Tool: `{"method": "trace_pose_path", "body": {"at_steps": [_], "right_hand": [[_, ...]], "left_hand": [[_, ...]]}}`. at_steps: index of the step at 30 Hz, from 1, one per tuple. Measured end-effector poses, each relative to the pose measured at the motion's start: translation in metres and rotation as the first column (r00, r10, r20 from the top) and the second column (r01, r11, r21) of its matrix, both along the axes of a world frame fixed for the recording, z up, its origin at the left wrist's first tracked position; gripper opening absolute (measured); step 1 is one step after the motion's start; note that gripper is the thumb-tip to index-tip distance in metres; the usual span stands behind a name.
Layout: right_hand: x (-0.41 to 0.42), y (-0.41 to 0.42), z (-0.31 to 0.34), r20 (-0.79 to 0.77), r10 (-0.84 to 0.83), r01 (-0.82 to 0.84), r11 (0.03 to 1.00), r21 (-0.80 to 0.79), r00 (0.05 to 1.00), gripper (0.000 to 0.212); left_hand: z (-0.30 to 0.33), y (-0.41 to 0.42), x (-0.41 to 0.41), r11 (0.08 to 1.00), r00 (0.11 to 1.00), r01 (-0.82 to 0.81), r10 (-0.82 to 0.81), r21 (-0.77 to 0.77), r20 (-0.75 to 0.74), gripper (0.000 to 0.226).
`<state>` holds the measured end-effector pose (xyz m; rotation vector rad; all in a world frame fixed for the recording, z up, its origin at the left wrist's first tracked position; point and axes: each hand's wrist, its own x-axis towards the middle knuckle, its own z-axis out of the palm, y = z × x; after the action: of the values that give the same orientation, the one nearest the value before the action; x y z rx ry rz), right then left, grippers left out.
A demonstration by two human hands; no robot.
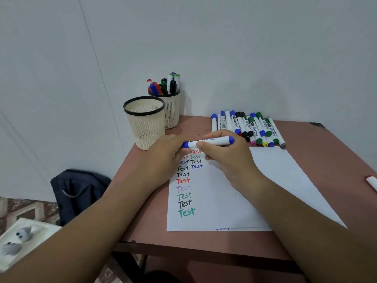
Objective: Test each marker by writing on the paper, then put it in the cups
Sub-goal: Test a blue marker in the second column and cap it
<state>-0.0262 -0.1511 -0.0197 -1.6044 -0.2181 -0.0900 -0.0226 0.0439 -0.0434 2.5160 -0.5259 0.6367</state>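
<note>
Blue marker (210,141) held level over the paper (271,180).
My left hand (166,154) pinches its cap end, my right hand (222,154) grips the barrel, for pulling or seating the cap.

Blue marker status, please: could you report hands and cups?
Both hands, left and right, grip blue marker over paper. Near cup empty; far cup holds markers. Nothing blocking.

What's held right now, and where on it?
A blue marker, held level above the paper: left hand grips its capped left end, right hand pinches the white barrel.
</note>
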Motion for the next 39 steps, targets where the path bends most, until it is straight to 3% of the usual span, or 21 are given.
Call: {"method": "trace_pose_path", "body": {"at_steps": [4,8,11,13,15,17,20,22,25,27,29,33,39], "right_hand": [[0.005,-0.003,-0.004,0.154,-0.128,0.143,0.986,-0.089,0.98,0.04],[0.012,-0.006,-0.019,0.538,-0.119,0.376,0.837,-0.398,0.834,0.025],[0.016,-0.008,-0.022,0.668,-0.102,0.526,0.707,-0.473,0.737,0.02],[0.015,-0.008,-0.021,0.678,-0.064,0.537,0.667,-0.517,0.732,0.017],[0.014,-0.008,-0.02,0.679,-0.039,0.543,0.635,-0.55,0.733,0.015],[0.013,-0.009,-0.016,0.661,-0.025,0.529,0.623,-0.576,0.75,0.014],[0.016,-0.014,-0.01,0.665,-0.011,0.562,0.545,-0.622,0.747,0.016],[0.017,-0.014,-0.005,0.676,0.036,0.596,0.44,-0.672,0.736,0.043],[0.02,-0.011,0.009,0.543,0.157,0.455,0.384,-0.803,0.825,0.089],[0.026,-0.006,0.024,0.45,0.199,0.367,0.347,-0.863,0.871,0.1],[0.036,0.003,0.041,0.429,0.208,0.327,0.39,-0.86,0.879,0.099],[0.064,0.023,0.077,0.432,0.224,0.231,0.591,-0.773,0.874,0.08],[0.101,0.067,0.121,0.585,0.145,0.189,0.861,-0.471,0.798,0.066]], "left_hand": [[0.003,0.001,0.003,0.999,0.999,-0.028,0.029,-0.016,0.043,0.005],[0.004,0.002,0.003,0.999,0.998,-0.034,0.034,-0.008,0.052,0.006],[0.005,0.002,0.0,0.999,0.999,-0.007,0.009,-0.041,0.05,0.011],[0.006,0.001,-0.004,0.992,1.0,-0.016,0.017,-0.125,0.009,0.022],[0.005,0.001,-0.004,0.978,0.992,-0.084,0.063,-0.192,-0.11,0.05],[0.002,0.0,-0.001,0.979,0.974,-0.148,0.119,-0.142,-0.192,0.067],[-0.004,0.001,0.007,0.988,0.975,-0.151,0.143,-0.031,-0.171,0.048],[-0.007,0.003,0.01,0.989,0.976,-0.151,0.149,-0.003,-0.159,0.037],[-0.008,0.004,0.012,0.988,0.976,-0.153,0.152,0.007,-0.156,0.034],[-0.008,0.004,0.012,0.989,0.976,-0.151,0.148,-0.002,-0.162,0.035],[-0.007,0.004,0.011,0.988,0.975,-0.153,0.149,-0.009,-0.165,0.034],[-0.006,0.004,0.011,0.988,0.973,-0.153,0.145,-0.033,-0.178,0.032],[-0.009,0.005,0.015,0.986,0.971,-0.161,0.148,-0.054,-0.189,0.033]]}}
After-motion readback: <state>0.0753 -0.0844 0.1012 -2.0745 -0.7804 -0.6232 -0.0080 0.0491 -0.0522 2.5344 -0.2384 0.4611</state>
